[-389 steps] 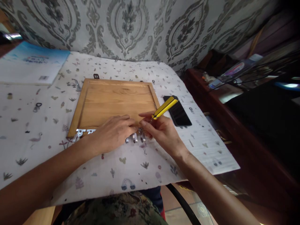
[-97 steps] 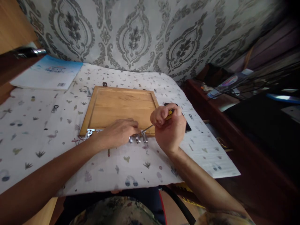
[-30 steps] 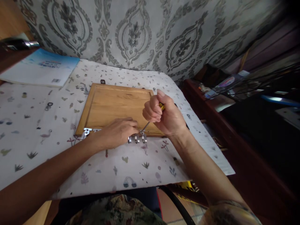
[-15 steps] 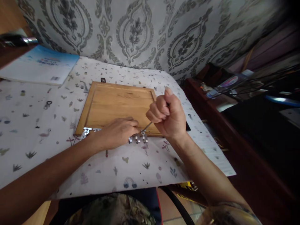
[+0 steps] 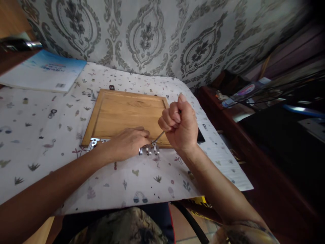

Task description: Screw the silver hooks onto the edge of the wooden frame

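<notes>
My right hand (image 5: 179, 123) is closed in a fist, thumb up, around a screwdriver (image 5: 159, 136); its handle is mostly hidden by the fingers. The thin metal shaft slants down to the right end of a silver hook rail (image 5: 154, 146) with several hooks. That rail lies along the near edge of a framed wooden board (image 5: 127, 112). My left hand (image 5: 130, 142) lies over the rail's middle, fingers closed together and pressing it to the board, its fingertips beside the screwdriver tip. At the left, the rail's other end (image 5: 94, 141) shows past my wrist.
A patterned white cloth (image 5: 109, 189) covers the table. A blue and white book (image 5: 48, 71) lies at the far left. Part of a black flat thing (image 5: 201, 136) shows beside the board. On the right stands a dark red shelf (image 5: 220, 112) with a plastic bottle (image 5: 247, 89) and cables.
My right fist has turned slightly and shifted a little left, with the screwdriver tip still at the rail's right end. The left hand and board stay put.
</notes>
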The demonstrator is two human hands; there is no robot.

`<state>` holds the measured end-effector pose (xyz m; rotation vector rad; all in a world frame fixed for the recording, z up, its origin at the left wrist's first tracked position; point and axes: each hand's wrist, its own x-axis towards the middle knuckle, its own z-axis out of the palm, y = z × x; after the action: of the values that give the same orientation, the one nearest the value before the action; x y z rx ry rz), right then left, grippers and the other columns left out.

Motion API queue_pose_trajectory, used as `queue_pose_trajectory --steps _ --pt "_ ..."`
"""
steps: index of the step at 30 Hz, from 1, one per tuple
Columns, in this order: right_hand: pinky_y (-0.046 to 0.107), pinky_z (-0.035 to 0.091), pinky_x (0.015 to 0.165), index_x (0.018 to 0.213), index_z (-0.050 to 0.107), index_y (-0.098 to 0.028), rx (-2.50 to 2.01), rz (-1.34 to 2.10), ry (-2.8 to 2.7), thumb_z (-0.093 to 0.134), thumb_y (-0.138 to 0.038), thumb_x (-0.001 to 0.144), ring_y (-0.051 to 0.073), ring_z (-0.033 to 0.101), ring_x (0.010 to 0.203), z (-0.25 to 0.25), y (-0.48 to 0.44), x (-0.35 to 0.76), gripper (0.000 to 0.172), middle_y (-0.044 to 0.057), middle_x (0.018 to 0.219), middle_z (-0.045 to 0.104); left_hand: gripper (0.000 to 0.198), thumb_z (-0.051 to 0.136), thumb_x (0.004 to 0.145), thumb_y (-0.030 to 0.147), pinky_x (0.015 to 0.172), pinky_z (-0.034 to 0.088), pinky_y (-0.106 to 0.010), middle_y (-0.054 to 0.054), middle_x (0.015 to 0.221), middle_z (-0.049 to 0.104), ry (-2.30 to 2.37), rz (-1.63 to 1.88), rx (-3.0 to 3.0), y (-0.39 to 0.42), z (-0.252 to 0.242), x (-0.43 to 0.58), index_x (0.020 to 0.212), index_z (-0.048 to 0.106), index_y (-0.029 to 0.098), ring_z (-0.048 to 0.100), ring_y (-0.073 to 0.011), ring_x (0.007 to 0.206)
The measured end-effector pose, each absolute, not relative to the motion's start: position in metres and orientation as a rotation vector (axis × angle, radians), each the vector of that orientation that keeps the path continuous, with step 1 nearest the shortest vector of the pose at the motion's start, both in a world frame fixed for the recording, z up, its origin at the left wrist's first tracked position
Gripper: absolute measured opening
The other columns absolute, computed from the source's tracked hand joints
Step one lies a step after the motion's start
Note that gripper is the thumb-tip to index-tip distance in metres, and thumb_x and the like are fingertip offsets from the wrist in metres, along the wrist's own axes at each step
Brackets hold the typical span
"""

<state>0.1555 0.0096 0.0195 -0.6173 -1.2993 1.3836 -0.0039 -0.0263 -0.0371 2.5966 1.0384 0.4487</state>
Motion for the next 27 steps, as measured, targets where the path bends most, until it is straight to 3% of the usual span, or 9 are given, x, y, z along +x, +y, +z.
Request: queue_pose_trajectory --steps 7,16,19,23,27 --pt "0.027 0.015 0.035 0.056 0.031 -0.026 -0.664 1.376 -1.251 0.066 -0.056 0.089 0.009 0.013 0.041 0.019 0.008 0.154 0.057 -0.008 0.050 0.015 0.020 0.057 0.097 0.020 0.074 0.047 -0.030 -0.006 0.094 0.069 1.019 0.464 2.594 -0.025 -0.037 -0.004 0.088 0.074 0.020 0.063 -0.0191 0.093" --pt "0.028 0.013 0.037 0.053 0.025 -0.025 -0.753 1.143 -1.170 0.063 -0.061 0.090 0.009 0.013 0.042 0.022 -0.005 0.145 0.064 -0.008 0.049 0.017 0.019 0.056 0.097 0.021 0.079 0.049 -0.029 -0.005 0.092 0.068 1.010 0.456 2.584 -0.026 -0.034 -0.004 0.090 0.074 0.020 0.062 -0.0184 0.094" --pt "0.027 0.016 0.038 0.051 0.033 -0.023 -0.702 1.310 -1.229 0.068 -0.062 0.086 0.008 0.016 0.043 0.025 0.000 0.152 0.062 -0.007 0.049 0.022 0.020 0.056 0.096 0.019 0.078 0.049 -0.030 -0.006 0.091 0.068 1.011 0.473 2.588 -0.025 -0.036 -0.004 0.087 0.074 0.019 0.063 -0.0188 0.093" --pt "0.025 0.030 0.041 0.057 0.048 -0.022 -0.630 1.466 -1.377 0.074 -0.060 0.081 0.008 0.028 0.046 0.022 0.011 0.163 0.051 -0.006 0.054 0.035 0.021 0.054 0.096 0.017 0.081 0.050 -0.030 -0.005 0.091 0.068 0.992 0.506 2.578 -0.024 -0.041 -0.005 0.088 0.073 0.019 0.063 -0.0175 0.091" --pt "0.024 0.033 0.042 0.059 0.052 -0.021 -0.552 1.519 -1.445 0.077 -0.059 0.078 0.008 0.034 0.045 0.017 0.015 0.171 0.049 -0.006 0.054 0.042 0.020 0.053 0.096 0.014 0.081 0.048 -0.030 -0.005 0.095 0.069 0.971 0.512 2.587 -0.024 -0.043 -0.005 0.089 0.072 0.019 0.063 -0.0177 0.094"
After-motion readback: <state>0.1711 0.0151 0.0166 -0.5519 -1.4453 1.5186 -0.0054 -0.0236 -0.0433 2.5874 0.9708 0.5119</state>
